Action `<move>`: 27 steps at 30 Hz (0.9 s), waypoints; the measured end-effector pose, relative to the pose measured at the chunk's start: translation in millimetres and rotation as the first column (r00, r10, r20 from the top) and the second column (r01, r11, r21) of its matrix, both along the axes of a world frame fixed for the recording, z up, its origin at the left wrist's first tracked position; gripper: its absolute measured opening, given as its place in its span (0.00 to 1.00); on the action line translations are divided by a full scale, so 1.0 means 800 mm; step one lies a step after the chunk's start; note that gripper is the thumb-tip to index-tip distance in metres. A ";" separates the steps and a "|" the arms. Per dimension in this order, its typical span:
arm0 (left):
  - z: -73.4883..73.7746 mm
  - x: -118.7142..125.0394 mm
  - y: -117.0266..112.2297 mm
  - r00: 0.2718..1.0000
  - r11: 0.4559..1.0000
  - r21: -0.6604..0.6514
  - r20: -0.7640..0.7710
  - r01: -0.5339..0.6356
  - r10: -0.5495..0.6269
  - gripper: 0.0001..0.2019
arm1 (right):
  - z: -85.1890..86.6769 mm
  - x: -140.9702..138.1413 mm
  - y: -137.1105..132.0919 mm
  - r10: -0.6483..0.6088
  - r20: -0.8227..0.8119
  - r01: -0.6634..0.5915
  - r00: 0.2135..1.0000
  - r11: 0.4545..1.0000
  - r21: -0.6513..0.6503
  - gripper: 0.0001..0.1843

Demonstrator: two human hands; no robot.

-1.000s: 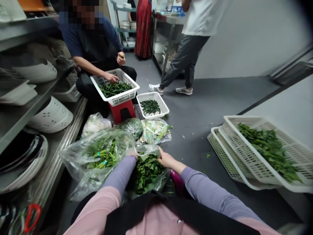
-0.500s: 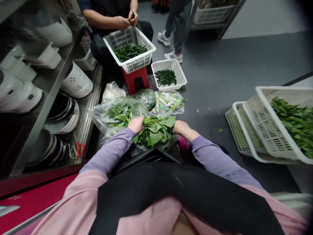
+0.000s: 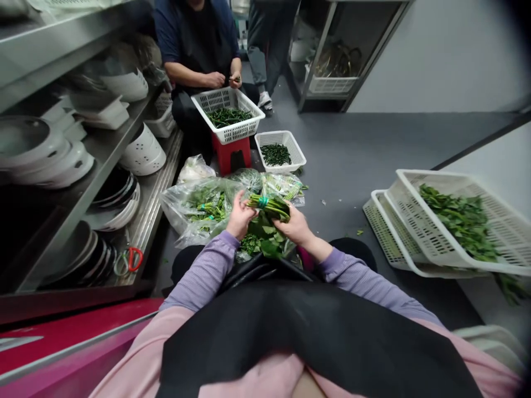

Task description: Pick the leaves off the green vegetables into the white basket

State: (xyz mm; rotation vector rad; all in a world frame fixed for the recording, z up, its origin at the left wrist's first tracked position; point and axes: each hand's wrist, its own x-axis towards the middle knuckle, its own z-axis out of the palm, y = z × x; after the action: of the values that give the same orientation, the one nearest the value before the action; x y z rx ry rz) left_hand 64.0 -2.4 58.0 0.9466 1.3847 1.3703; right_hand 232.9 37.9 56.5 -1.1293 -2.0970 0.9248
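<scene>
Both my hands hold one bundle of leafy greens [image 3: 265, 213], its stems tied with a blue-green band. My left hand [image 3: 239, 215] pinches the stem ends at the left. My right hand [image 3: 295, 224] is wrapped round the bundle from the right. The leaves hang down toward my lap. Just beyond the bundle lies an open clear plastic bag of more tied greens [image 3: 199, 204] on the floor.
A seated person sorts green stalks in a white basket [image 3: 228, 113] on a red stool; a smaller basket [image 3: 280, 150] sits beside it. Stacked white baskets with leaves [image 3: 452, 221] stand at my right. Steel shelves with dishes [image 3: 83, 166] line the left. Red-handled scissors [image 3: 130, 258] lie there.
I have lifted the bundle up out of the bag, and my hands have come closer together on its stems. The camera view has tilted up a little.
</scene>
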 end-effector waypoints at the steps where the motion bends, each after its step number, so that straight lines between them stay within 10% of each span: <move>1: -0.003 0.002 -0.002 0.986 0.998 -0.023 0.161 0.055 -0.051 0.34 | -0.001 -0.003 -0.005 -0.037 0.037 0.033 0.999 0.994 0.101 0.30; 6: -0.009 0.009 -0.003 0.848 0.997 0.043 0.524 0.064 -0.076 0.21 | -0.002 -0.010 -0.009 -0.034 0.389 -0.117 0.921 0.927 0.358 0.34; 14: -0.014 -0.014 0.025 0.671 0.958 -0.284 0.716 0.028 0.193 0.15 | -0.024 -0.015 0.005 0.004 0.554 -0.275 0.832 0.871 0.407 0.23; 22: -0.012 -0.023 0.025 0.828 0.979 -0.129 0.523 -0.159 0.203 0.20 | -0.027 0.001 -0.015 0.166 0.480 -0.366 0.862 0.859 0.359 0.15; 27: -0.015 -0.021 0.020 0.850 0.992 -0.057 0.512 -0.111 0.125 0.24 | 0.010 -0.004 -0.017 0.044 0.288 -0.180 0.956 0.868 0.463 0.15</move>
State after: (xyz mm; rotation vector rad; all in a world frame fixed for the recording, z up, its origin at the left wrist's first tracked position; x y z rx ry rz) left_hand 47.4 13.5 46.1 0.4255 1.0523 1.5523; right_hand 229.4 24.0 64.1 -0.9056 -2.4497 0.2573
